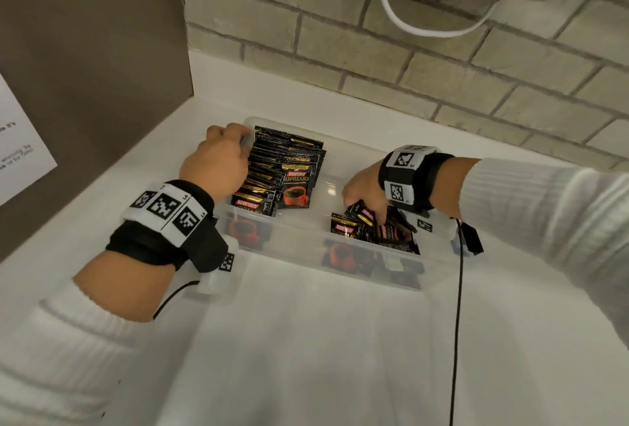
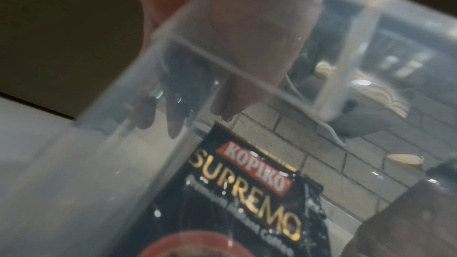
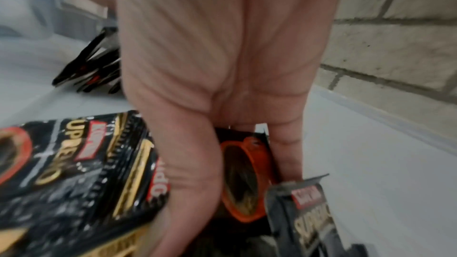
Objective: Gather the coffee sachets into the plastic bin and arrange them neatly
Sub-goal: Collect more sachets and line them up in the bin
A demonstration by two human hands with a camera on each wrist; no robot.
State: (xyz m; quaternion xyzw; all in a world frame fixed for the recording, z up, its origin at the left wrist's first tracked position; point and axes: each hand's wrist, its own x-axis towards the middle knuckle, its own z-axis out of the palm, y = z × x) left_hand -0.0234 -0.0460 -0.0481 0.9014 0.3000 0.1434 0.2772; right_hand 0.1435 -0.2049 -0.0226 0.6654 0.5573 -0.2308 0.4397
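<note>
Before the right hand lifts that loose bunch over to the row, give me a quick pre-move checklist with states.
1. Right hand has a hold on the loose Kopiko sachets: ok, thumb and fingers curl around a few, as the right wrist view shows.
2. How many it holds: cannot tell, blurred.
3. Left hand steadies the plastic bin: ok, fingers hooked over the left wall beside the row.
4. Upright sachet row tidy: ok, overlapped in a line along the left side.
5. Free bin floor between row and bunch: ok, bare.
6. All loose sachets inside the bin: cannot tell, the wristband hides the right end.
</note>
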